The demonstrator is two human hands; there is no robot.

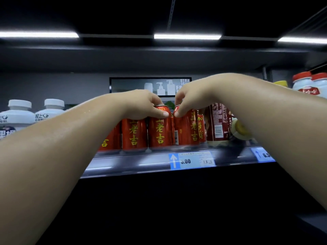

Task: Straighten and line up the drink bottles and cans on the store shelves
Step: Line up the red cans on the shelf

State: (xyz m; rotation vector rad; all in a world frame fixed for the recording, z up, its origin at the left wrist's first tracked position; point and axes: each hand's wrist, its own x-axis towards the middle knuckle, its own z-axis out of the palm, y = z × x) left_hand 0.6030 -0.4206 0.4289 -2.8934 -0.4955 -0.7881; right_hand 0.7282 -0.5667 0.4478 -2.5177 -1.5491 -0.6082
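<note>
Several red cans with yellow characters stand in a row on the shelf [134, 162]. My left hand [143, 105] grips the top of one red can [160, 131], thumb across its front. Beside it, my right hand [190, 101] grips the top of the neighbouring red can [187, 131], thumb on its front rim. Both cans stand upright, almost touching. Another red can [134, 133] stands just left of them, partly under my left wrist. My left forearm hides the cans further left.
White-capped bottles [18, 114] stand at the far left. A dark red labelled bottle [218, 124] and a yellow-capped bottle [239, 129] sit to the right of the cans. Red-lidded white jars [308, 84] stand higher at the far right. A price tag [192, 160] hangs on the shelf edge.
</note>
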